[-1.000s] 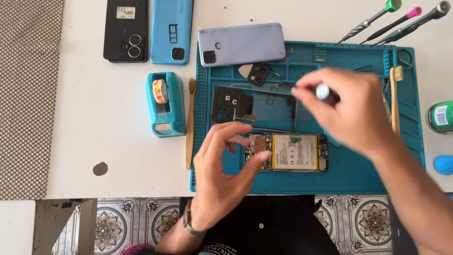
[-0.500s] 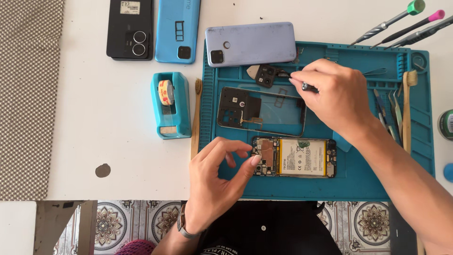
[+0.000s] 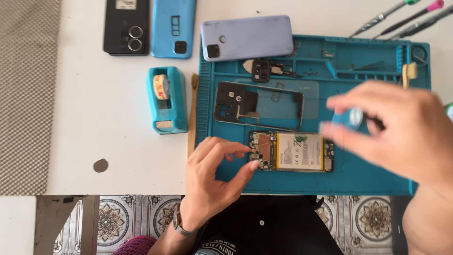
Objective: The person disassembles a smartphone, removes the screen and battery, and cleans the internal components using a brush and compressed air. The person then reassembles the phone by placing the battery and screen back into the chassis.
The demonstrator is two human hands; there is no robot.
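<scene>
we see our left hand (image 3: pixel 210 179) pinching the left end of an opened phone (image 3: pixel 291 151), thumb below and index finger curled in from above, fingertips closed on the circuit-board end. the phone lies flat on a blue work mat (image 3: pixel 368 179), its battery facing up just to the right of that pinch.

our right hand (image 3: pixel 401 130) hangs above the mat, up and to the right of the phone, blurred. its fingers are partly curled around a small tool with a blue and silver end (image 3: pixel 351 117); we cannot tell how firm that hold is.

what could go wrong, as we judge it: the pinch sits right on bare parts, so a slip or a hard squeeze could bend or scrape them. the tool, coming in fast, could jab the battery beside the pinch. a loose hold could let the tool drop onto the board.

above the pinch lies a black phone frame (image 3: pixel 257 105) and a small camera piece (image 3: pixel 261 71). left of the mat stands a blue tape dispenser (image 3: pixel 166 100).
</scene>
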